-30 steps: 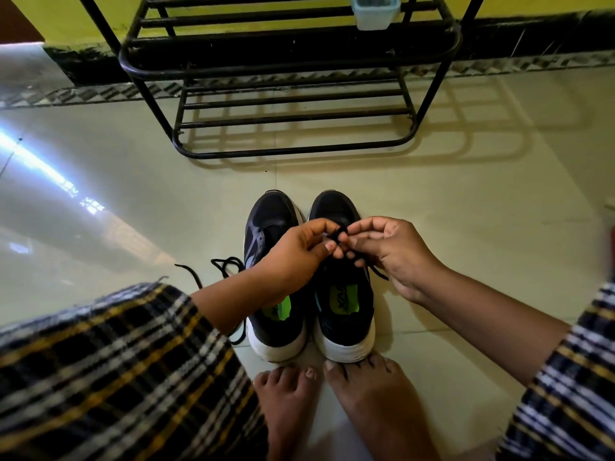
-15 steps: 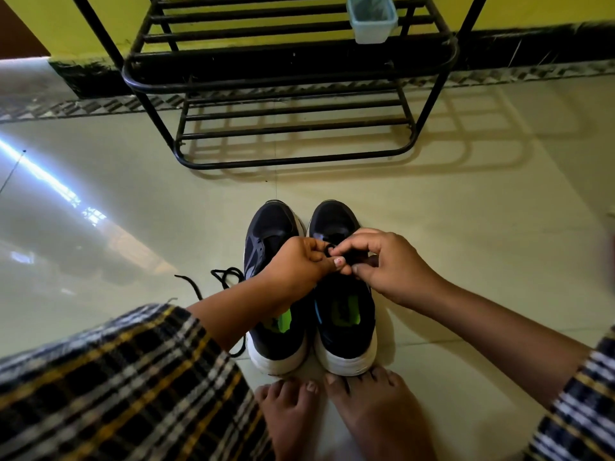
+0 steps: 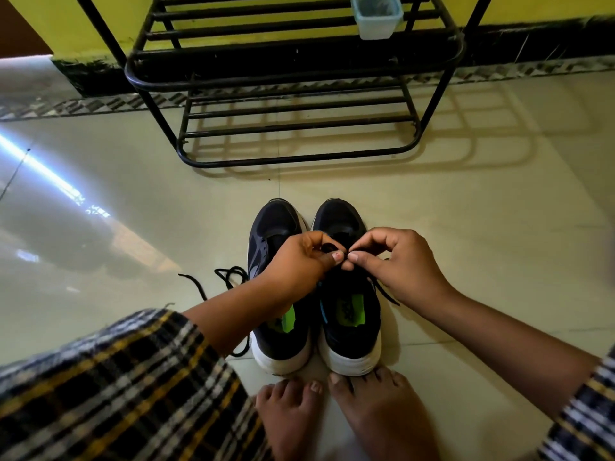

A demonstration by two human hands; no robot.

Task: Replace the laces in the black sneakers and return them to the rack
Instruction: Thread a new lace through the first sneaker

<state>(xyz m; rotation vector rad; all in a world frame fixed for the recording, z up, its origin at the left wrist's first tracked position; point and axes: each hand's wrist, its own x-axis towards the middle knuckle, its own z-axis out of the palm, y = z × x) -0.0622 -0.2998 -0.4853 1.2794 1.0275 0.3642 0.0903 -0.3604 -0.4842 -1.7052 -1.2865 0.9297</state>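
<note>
At the lower middle of the frame: the two black sneakers stood side by side on the pale tiled floor (image 3: 466,227), toes pointing up the frame and white heels just above my bare feet (image 3: 349,414).
Left sneaker (image 3: 276,227): to the left of its partner, with a green insole label showing; my left forearm crossed over its opening.
Right sneaker (image 3: 346,314): touching or nearly touching the left one, green label inside, and both my hands worked over its tongue.
My left hand (image 3: 299,261): fingers curled in, thumb and forefinger pinched on the black lace (image 3: 329,246) over the right sneaker.
My right hand (image 3: 396,261): thumb and forefinger pinched narrow against the left hand's fingertips, seemingly on the same lace; the other fingers arched above.
Lace end at right: a dark strand ran from under my right hand down the outer side of the right sneaker.
Loose lace (image 3: 229,274): a tangle lay on the floor just left of the left sneaker, partly hidden by my forearm.
Rack (image 3: 293,158): a black metal shoe rack stood at the top middle of the frame against the yellow wall, well apart from the sneakers, its lower shelves bare.
Small tub (image 3: 377,18): a pale plastic container sat on an upper rack shelf, toward the upper right.
Sleeves: plaid cloth filled the lower left and lower right corners.
</note>
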